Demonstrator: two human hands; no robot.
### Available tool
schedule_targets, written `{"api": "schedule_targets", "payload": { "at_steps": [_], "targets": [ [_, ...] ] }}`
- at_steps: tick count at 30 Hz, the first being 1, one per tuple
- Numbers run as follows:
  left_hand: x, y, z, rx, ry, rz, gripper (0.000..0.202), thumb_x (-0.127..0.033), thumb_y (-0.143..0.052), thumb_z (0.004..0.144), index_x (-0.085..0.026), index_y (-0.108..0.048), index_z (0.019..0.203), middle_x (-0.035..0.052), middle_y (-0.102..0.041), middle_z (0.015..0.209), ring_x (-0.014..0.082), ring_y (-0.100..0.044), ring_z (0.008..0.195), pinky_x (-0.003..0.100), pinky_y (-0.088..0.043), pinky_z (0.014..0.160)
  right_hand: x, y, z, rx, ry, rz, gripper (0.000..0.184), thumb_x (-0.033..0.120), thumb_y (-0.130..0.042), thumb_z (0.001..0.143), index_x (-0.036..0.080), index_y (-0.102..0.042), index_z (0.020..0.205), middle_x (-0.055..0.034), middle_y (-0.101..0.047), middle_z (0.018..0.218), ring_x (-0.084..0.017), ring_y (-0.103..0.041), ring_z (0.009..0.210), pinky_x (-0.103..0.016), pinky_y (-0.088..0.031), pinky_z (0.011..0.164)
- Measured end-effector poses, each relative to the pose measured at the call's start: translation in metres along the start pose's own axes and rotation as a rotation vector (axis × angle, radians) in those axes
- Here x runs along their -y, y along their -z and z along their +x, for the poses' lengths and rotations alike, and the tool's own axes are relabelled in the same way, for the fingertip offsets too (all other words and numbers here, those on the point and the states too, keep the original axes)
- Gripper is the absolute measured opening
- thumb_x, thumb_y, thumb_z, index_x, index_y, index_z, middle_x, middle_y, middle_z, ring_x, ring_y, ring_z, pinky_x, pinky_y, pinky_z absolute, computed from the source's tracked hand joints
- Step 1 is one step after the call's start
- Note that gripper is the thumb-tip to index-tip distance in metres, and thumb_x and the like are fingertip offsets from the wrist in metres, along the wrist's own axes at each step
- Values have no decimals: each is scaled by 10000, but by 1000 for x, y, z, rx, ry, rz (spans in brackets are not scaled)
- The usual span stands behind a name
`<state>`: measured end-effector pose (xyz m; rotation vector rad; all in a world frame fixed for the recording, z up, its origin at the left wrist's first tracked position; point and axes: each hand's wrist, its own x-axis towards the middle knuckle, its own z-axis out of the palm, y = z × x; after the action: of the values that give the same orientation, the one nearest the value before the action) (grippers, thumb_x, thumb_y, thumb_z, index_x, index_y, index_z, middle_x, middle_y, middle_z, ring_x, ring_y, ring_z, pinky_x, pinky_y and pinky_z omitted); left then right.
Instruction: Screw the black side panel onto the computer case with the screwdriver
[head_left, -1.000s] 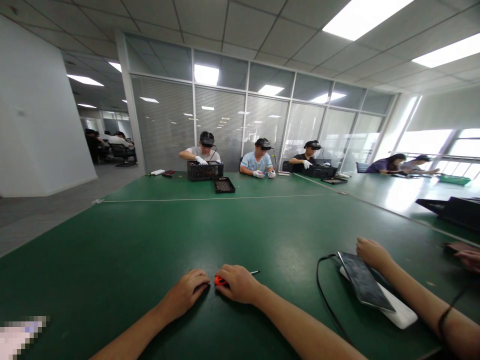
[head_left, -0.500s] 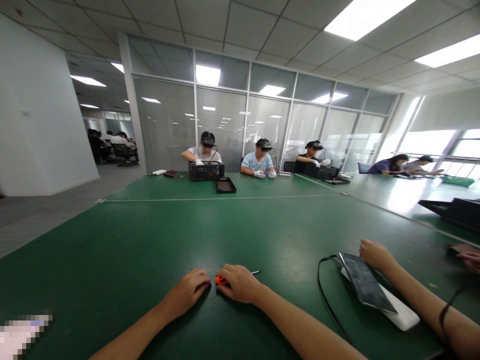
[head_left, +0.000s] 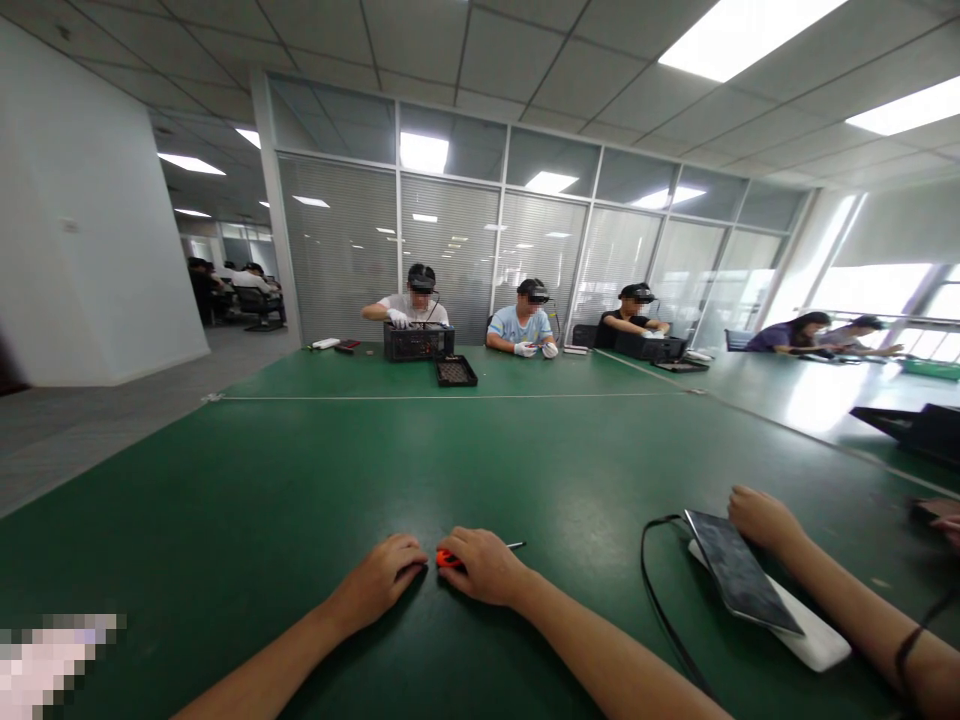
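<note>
- Head cam, sole view: glossy green tabletop (head_left: pixel 555 450) fills the lower half, thin pale line across its far part.
- Bare right hand (head_left: pixel 484 565): palm down on the tabletop, fingers curled round an orange-handled tool with a thin metal shaft (head_left: pixel 447 559).
- Tool sits under that hand, near side of the tabletop. Orange end shows left of the fingers, shaft sticks out right; middle hidden.
- Bare left hand (head_left: pixel 381 580): palm down, fingers bent and together, tips just beside the orange end. Underside hidden, can't tell if it grips anything.
- Right of the right arm: dark, flat, glossy rectangular tablet (head_left: pixel 739 572) overlapping a white rounded slab (head_left: pixel 821 640). Black cord (head_left: pixel 651 590) loops to their left.
- Neighbour's bare forearm (head_left: pixel 832 590) just right of the tablet.
- Far side: three people in dark headgear. Left one has a white-gloved hand at a black box (head_left: pixel 418 343), shallow black tray (head_left: pixel 456 371) beside it; middle one white-gloved; right one at another black box (head_left: pixel 649 347).
- Bottom left: pale pinkish patch (head_left: pixel 45 660), pixelated, can't identify.
</note>
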<state>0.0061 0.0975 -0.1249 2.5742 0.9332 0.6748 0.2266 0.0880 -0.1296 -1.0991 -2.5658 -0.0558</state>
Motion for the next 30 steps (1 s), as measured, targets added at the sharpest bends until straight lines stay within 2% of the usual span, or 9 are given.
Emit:
{"api": "schedule_targets", "payload": {
  "at_steps": [30],
  "targets": [
    [3, -1, 1, -3, 9, -18, 222, -196, -413, 877, -205, -623, 947, 43, -601, 964, 158, -532, 920, 288, -411, 854, 1, 0, 0, -1, 4, -9, 265, 356, -473, 856, 190, -529, 1055, -43, -577, 911, -160, -533, 806, -254, -373, 702]
  ]
}}
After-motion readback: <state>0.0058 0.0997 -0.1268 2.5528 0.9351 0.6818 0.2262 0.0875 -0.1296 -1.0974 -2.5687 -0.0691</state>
